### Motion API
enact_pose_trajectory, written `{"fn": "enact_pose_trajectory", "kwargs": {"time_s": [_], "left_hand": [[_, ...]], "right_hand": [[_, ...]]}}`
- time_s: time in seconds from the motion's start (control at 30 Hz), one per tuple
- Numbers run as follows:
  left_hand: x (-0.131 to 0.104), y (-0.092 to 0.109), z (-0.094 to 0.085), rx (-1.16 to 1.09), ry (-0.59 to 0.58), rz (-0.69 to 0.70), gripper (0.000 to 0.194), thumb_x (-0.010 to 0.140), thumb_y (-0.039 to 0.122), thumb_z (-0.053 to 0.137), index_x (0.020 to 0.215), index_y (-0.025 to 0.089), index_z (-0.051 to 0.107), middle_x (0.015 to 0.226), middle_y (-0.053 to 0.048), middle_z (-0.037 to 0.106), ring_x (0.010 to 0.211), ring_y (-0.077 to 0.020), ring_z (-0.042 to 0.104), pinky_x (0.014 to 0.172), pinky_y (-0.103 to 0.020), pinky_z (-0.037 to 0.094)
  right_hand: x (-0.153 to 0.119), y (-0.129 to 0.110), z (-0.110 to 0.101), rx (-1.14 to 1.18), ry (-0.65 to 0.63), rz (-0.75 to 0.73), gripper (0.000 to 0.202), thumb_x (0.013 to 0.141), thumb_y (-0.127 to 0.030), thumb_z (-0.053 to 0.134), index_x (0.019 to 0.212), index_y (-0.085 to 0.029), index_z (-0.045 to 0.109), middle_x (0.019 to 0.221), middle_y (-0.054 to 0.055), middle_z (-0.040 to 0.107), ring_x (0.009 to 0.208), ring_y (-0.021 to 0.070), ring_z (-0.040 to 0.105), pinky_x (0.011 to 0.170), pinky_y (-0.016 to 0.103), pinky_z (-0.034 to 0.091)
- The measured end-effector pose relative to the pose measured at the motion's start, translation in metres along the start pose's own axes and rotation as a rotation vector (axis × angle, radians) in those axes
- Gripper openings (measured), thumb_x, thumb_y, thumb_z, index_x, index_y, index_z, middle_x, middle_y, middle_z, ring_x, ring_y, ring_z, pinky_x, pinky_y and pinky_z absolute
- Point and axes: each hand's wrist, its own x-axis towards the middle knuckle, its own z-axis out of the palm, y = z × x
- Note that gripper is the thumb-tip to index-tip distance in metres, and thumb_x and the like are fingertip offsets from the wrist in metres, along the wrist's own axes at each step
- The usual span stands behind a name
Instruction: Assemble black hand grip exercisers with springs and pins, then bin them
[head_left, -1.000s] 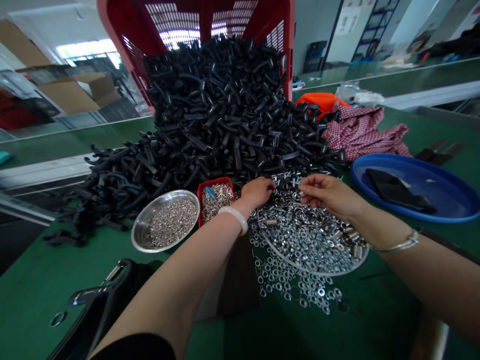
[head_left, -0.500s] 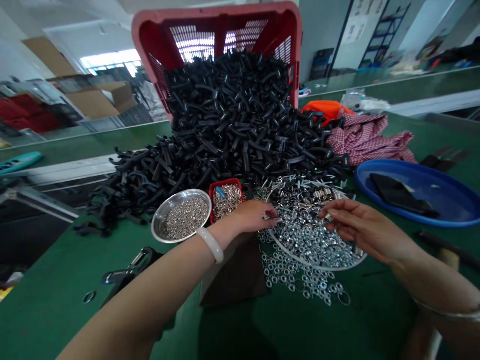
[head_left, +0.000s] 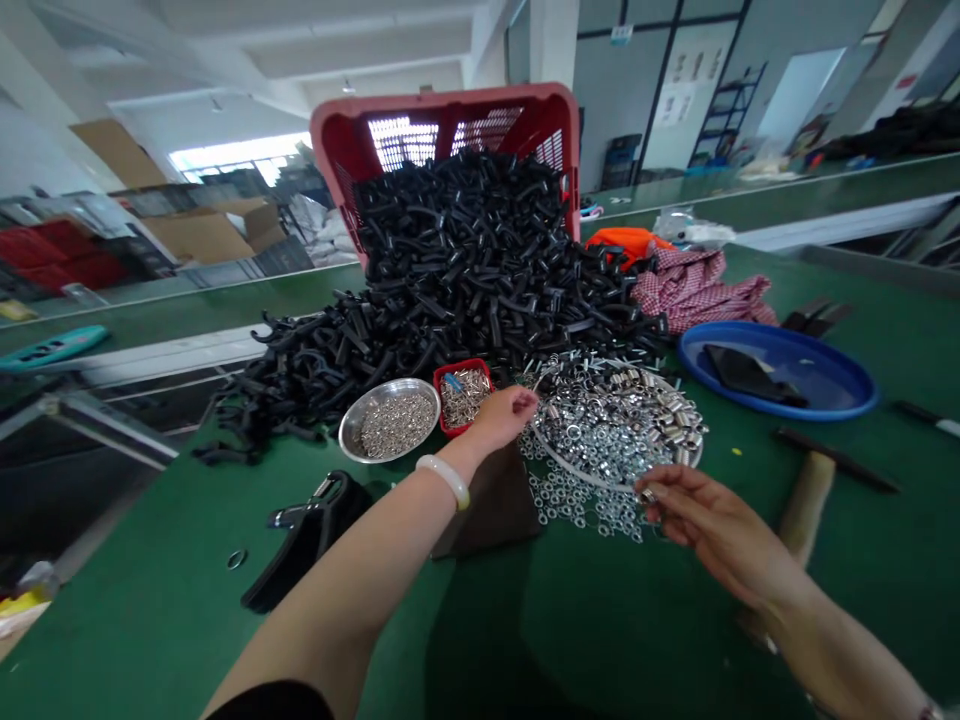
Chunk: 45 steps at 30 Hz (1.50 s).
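Shiny steel nuts heap your round tray; your right hand pinches one, left hand fingertips pinched together at its rim.

shiny metal nuts heaped in round steel tray, some spilled on green table.

Shiny metal nuts, matt plastic handles

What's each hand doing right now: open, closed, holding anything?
Left hand: fingers curled at the rim of the tray of nuts; whether it holds anything cannot be told.
Right hand: pinching a small metal part at its fingertips.
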Motion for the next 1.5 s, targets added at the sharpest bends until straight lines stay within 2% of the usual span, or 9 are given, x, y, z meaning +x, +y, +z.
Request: {"fn": "enact_pose_trajectory", "kwargs": {"time_s": [0.13,0.3,0.5,0.63,0.7,0.77,0.83,0.93,1.5], "left_hand": [[-0.034,-0.001,0.003,0.363,-0.123,0.028,0.022,0.074,0.036,0.06,0.092,0.026,0.067,0.093,-0.002,0.066,0.082,-0.019,0.06,0.072,-0.03,0.045],[-0.05,0.01,0.034,0.415,0.038,-0.102,0.025,0.076,0.042,0.055,0.093,0.027,0.065,0.098,-0.004,0.063,0.088,-0.0209,0.058,0.072,-0.03,0.044],[-0.049,0.011,0.033,0.2,0.085,-0.226,0.017,0.075,0.031,0.056,0.087,0.022,0.065,0.096,-0.007,0.064,0.091,-0.0223,0.056,0.079,-0.034,0.04],[-0.067,0.015,0.024,0.049,0.085,-0.253,0.023,0.083,0.033,0.047,0.091,0.018,0.063,0.09,-0.006,0.065,0.074,-0.0136,0.056,0.068,-0.025,0.042],[-0.085,0.024,0.025,-0.138,0.059,-0.302,0.028,0.085,0.036,0.042,0.093,0.016,0.06,0.084,-0.005,0.065,0.058,-0.0086,0.051,0.054,-0.021,0.038],[-0.104,0.034,0.029,-0.54,0.015,-0.406,0.027,0.081,0.038,0.048,0.09,0.015,0.058,0.076,-0.002,0.061,0.047,-0.0052,0.041,0.044,-0.018,0.03],[-0.121,0.042,0.031,-0.853,0.0,-0.46,0.027,0.075,0.042,0.055,0.082,0.016,0.055,0.066,0.003,0.053,0.042,-0.0032,0.032,0.039,-0.017,0.021],[-0.134,0.046,0.028,-1.078,-0.023,-0.473,0.033,0.066,0.045,0.062,0.074,0.016,0.05,0.065,0.004,0.047,0.042,-0.0017,0.027,0.038,-0.017,0.012],[-0.117,0.039,0.011,-1.038,0.053,-0.523,0.028,0.069,0.039,0.062,0.078,0.016,0.05,0.073,0.0,0.058,0.047,-0.004,0.033,0.04,-0.016,0.016]], "right_hand": [[-0.026,0.028,0.005,-0.024,0.012,0.024,0.026,0.065,-0.039,0.071,0.08,-0.02,0.061,0.079,0.003,0.059,0.061,0.0119,0.051,0.044,0.021,0.034],[-0.048,0.047,0.002,-0.074,0.04,0.051,0.026,0.065,-0.041,0.07,0.079,-0.021,0.061,0.075,0.002,0.059,0.06,0.0118,0.05,0.044,0.021,0.033],[-0.051,0.042,0.0,-0.094,0.048,0.009,0.028,0.065,-0.04,0.07,0.081,-0.019,0.06,0.074,0.002,0.059,0.061,0.0117,0.051,0.044,0.021,0.034],[-0.031,0.029,0.021,-0.123,0.006,-0.119,0.029,0.065,-0.036,0.07,0.084,-0.018,0.059,0.072,0.002,0.058,0.059,0.011,0.049,0.047,0.022,0.036],[-0.02,0.024,0.038,-0.125,-0.036,-0.163,0.03,0.066,-0.036,0.07,0.086,-0.017,0.058,0.07,0.001,0.058,0.055,0.0099,0.048,0.047,0.023,0.036],[-0.011,0.02,0.057,-0.126,-0.08,-0.189,0.031,0.066,-0.036,0.069,0.087,-0.017,0.057,0.067,0.001,0.058,0.054,0.0097,0.048,0.047,0.023,0.036],[-0.004,0.019,0.073,-0.136,-0.107,-0.217,0.031,0.066,-0.038,0.069,0.086,-0.018,0.057,0.065,0.0,0.058,0.054,0.01,0.049,0.046,0.023,0.036],[0.002,0.02,0.086,-0.155,-0.115,-0.252,0.031,0.067,-0.041,0.067,0.085,-0.018,0.057,0.062,-0.001,0.057,0.05,0.0093,0.048,0.045,0.023,0.037],[0.041,0.011,0.093,-0.096,-0.105,-0.125,0.037,0.065,-0.052,0.065,0.073,-0.018,0.053,0.054,-0.003,0.052,0.039,0.0056,0.04,0.033,0.017,0.028]]}}
